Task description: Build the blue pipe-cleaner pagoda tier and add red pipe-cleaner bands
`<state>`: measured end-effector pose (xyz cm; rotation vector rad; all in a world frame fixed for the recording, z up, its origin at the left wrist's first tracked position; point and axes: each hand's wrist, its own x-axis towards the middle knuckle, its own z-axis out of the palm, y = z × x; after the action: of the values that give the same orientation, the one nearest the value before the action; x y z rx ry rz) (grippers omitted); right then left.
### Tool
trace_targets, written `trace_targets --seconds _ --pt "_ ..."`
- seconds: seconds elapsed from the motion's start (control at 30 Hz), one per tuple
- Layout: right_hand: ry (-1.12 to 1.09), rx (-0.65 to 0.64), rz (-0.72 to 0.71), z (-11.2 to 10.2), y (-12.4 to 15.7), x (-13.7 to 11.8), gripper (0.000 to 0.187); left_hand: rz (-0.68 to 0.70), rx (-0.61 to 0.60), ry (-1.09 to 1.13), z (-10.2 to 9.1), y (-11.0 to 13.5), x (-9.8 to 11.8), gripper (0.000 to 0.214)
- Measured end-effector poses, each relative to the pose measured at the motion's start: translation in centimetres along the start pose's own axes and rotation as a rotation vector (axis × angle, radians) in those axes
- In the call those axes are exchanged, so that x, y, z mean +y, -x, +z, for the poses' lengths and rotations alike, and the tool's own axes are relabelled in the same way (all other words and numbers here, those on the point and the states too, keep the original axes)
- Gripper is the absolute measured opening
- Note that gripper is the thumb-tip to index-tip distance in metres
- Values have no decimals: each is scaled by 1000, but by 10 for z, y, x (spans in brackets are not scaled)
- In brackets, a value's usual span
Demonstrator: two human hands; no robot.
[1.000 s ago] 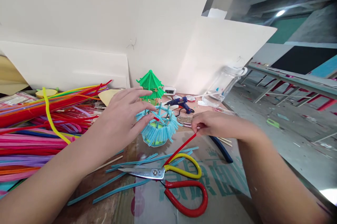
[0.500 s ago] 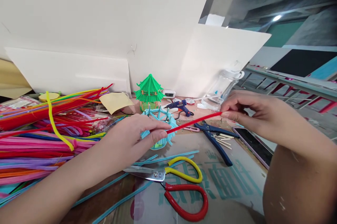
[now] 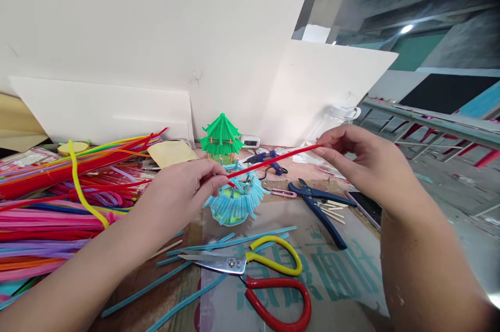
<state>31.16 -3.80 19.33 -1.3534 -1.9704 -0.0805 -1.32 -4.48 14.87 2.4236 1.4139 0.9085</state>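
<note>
Yr L hand (image 3: 191, 182) & R hand (image 3: 361, 163) pinch a red pipe cleaner (image 3: 273, 159), blurry teal Chinese lettering (image 3: 344, 275) below yr fingers (image 3: 333, 158).

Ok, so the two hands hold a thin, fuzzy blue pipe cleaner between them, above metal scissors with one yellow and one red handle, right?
The colour is wrong: the head view shows a thin, fuzzy red pipe cleaner between the left hand and right hand, above those metal scissors.
</note>
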Motion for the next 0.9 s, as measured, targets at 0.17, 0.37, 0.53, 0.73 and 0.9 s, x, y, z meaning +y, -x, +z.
trace_targets --seconds 0.17,0.37,0.53,0.73,0.9 --pt "-27 -219 61 20 -8 19 33 -54 53 149 -6 0 3 32" --pt "128 -279 202 87 -12 71 42 -97 152 191 -11 2 7 31" --pt "40 -215 256 147 -5 102 70 -81 142 196 -10 3 6 31" --pt "-79 -259 305 168 -3 120 55 -95 129 232 -9 3 6 32" --pt "-42 -354 299 172 -1 113 39 -104 81 283 -7 3 6 31"
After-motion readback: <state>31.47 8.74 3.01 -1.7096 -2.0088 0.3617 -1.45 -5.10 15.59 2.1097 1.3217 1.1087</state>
